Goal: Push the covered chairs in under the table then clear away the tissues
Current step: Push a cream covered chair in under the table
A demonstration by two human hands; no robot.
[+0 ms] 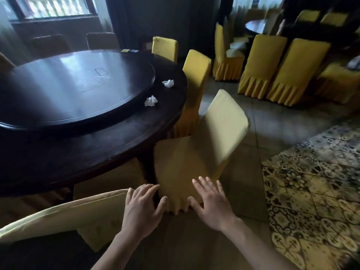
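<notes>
Both hands are spread and grasp nothing — the left hand [143, 208] and right hand [211, 204] flank a chair [196, 152] angled beside the table [93, 152]; two tissues [151, 101] lie on it.

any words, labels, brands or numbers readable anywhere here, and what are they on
No text can be read in this picture.
Small packets at the far edge of the round table: yellow and blue printing shows, too small and blurred to read.
Rectangular mark on the turntable: an outline only, no letters visible.
Chair covers, tissues and patterned floor tiles: no writing.
</notes>
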